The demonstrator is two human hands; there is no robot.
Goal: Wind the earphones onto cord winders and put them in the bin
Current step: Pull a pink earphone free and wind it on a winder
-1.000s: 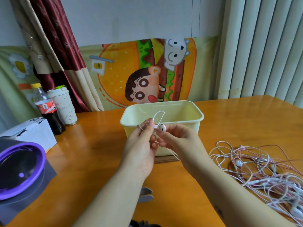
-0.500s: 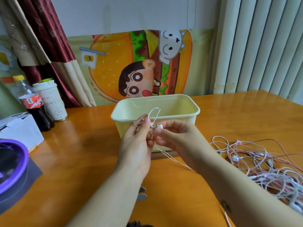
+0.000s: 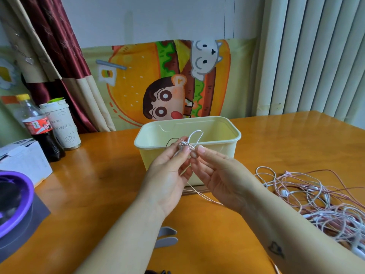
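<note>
**A:** Item one, the earphone in work: where is it recorded?

**B:** The earphone cord (image 3: 194,137) is held up in front of the bin (image 3: 236,138), at the height of its near rim; a white loop is seen standing above the fingertips; a thin strand is trailed down from the hands to the surface (image 3: 98,175).

**A:** State of the hands?

**B:** The cord is pinched by the left hand (image 3: 167,175) at the fingertips; it is pinched likewise by the right hand (image 3: 219,175), thumb and forefinger closed on it; the two sets of fingertips are nearly touching.

**A:** Remaining stock?

**B:** A tangled pile of earphones (image 3: 316,200), white and pink, is laid on the surface to the right, well apart from the bin; two grey oblong pieces (image 3: 166,237) are laid near the front edge, beneath the left forearm.

**A:** Other entries?

**B:** A cola bottle (image 3: 39,129) and a paper cup (image 3: 63,125) are stood side by side at far left; a white box (image 3: 23,161) is placed in front of them; a purple-rimmed object (image 3: 15,200) is partly cut off at the left edge.
</note>
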